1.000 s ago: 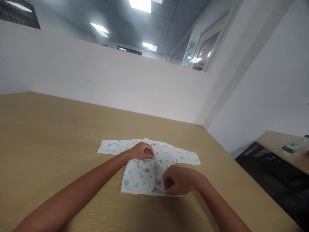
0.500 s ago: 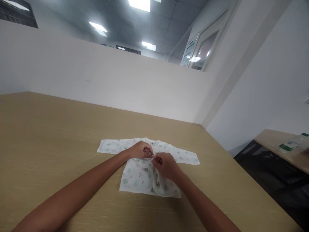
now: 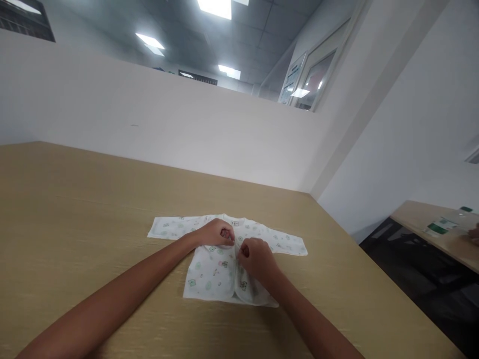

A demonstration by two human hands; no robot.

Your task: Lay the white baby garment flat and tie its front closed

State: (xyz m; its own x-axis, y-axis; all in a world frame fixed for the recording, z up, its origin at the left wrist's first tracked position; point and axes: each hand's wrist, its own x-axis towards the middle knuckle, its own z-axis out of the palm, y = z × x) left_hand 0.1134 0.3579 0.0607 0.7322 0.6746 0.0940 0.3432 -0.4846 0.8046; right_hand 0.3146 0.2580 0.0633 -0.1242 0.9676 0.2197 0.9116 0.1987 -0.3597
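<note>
A small white baby shirt (image 3: 209, 271) with green and brown animal prints lies on the wooden table (image 3: 93, 209), its sleeves spread to both sides and the collar away from me. Down its front runs an opening whose lower edges sit slightly apart. My left hand (image 3: 217, 232) is closed at the chest, fingertips pinching the left front edge. Just right of it, my right hand (image 3: 256, 257) is closed on the right front edge, which lifts a little off the table. The fingertips partly hide the cloth between them.
A white partition wall (image 3: 187, 134) rises behind the table, meeting another wall at the right. On a separate table (image 3: 407, 212) at the far right stands a clear plastic bottle (image 3: 445, 224) with a green label. Part of another person's hand (image 3: 474, 234) shows beside it.
My right hand has shifted slightly, its fingers curling in and the fingertips a bit farther from my left hand. The left hand stays at the chest. The view has moved slightly.
</note>
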